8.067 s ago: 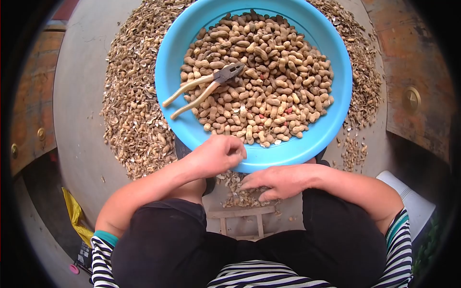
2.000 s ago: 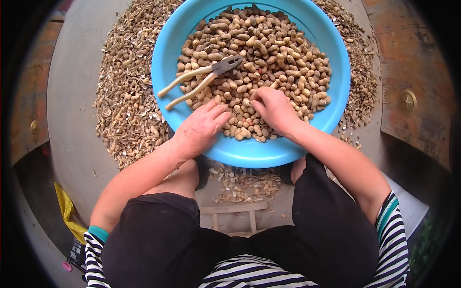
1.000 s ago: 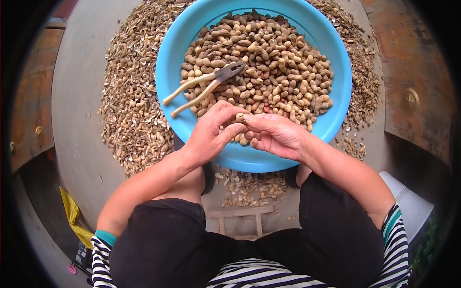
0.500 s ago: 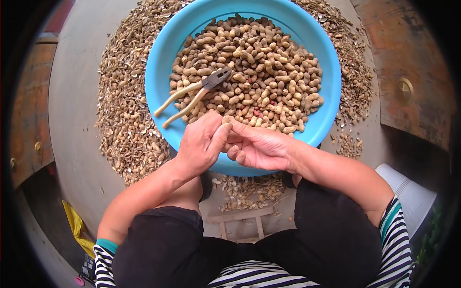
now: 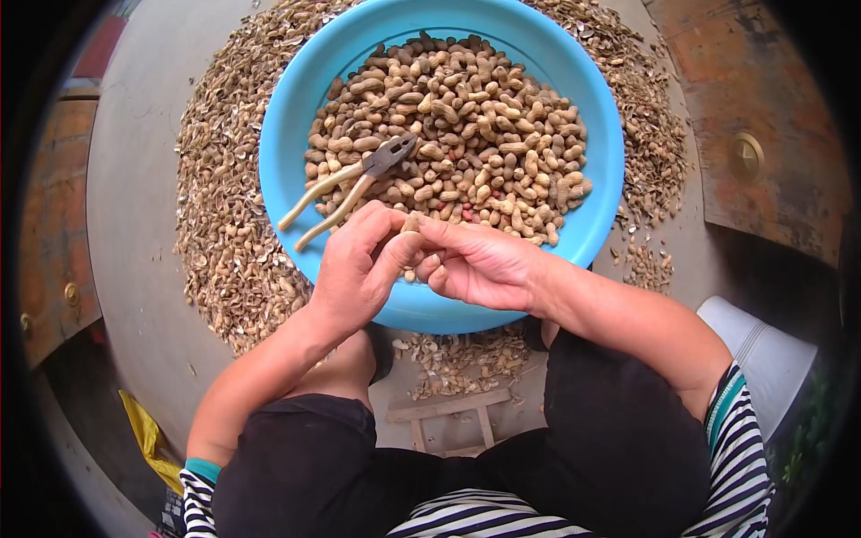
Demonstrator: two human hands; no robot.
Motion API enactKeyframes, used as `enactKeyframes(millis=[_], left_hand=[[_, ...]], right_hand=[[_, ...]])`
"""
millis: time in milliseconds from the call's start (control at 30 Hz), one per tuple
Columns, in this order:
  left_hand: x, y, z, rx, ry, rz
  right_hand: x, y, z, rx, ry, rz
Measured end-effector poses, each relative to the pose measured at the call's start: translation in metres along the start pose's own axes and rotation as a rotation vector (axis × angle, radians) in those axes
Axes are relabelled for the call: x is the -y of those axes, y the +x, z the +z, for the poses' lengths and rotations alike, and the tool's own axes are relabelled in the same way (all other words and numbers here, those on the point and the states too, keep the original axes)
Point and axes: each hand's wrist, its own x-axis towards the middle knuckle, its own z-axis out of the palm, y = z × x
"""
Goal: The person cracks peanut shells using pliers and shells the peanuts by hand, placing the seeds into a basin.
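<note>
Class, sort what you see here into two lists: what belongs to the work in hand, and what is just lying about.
Belongs to the work:
held peanut, between left hand and right hand
loose peanuts
blue basin
pliers, unheld but probably a tool for it

Lying about:
heaped shells, likely waste
yellow plastic
pale container
wooden frame
</note>
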Motion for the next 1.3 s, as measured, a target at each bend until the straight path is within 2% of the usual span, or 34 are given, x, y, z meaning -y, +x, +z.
enactKeyframes(millis=[233,333,433,500,700,733,800,867,1033,1167,1300], left_hand=[[-0.005,0.003,-0.003,0.028,0.075,0.042],[-0.007,0.001,0.0,-0.025,0.019,-0.017],[-0.01,0.002,0.007,-0.115,-0.148,-0.099],[-0.016,0.002,0.007,-0.132,-0.323,-0.261],[-0.004,-0.001,0.015,-0.147,-0.408,-0.337],[-0.003,0.0,0.014,-0.145,-0.408,-0.336],[-0.001,0.003,0.012,0.0,-0.605,-0.499],[-0.001,0.004,0.012,-0.001,-0.595,-0.497],[0.003,0.0,0.011,0.029,-0.53,-0.521],[0.005,-0.006,0.019,-0.026,-0.581,-0.498],[0.006,-0.006,0.023,-0.099,-0.542,-0.498]], right_hand=[[-0.001,0.001,-0.001,0.08,0.082,0.046],[-0.003,0.004,0.006,0.081,0.131,0.024],[-0.007,0.007,0.016,0.072,0.142,-0.052],[-0.01,0.008,0.018,0.059,0.126,-0.106],[-0.017,0.01,0.014,-0.039,0.127,-0.151],[-0.018,0.01,0.014,-0.077,0.123,-0.173],[-0.017,0.01,0.01,-0.115,0.12,-0.196],[-0.014,0.01,0.003,-0.099,-0.046,-0.199],[-0.016,0.009,0.008,-0.146,0.011,-0.175],[-0.021,0.012,-0.006,-0.062,0.051,-0.15],[-0.024,0.013,-0.004,-0.085,0.028,-0.173]])
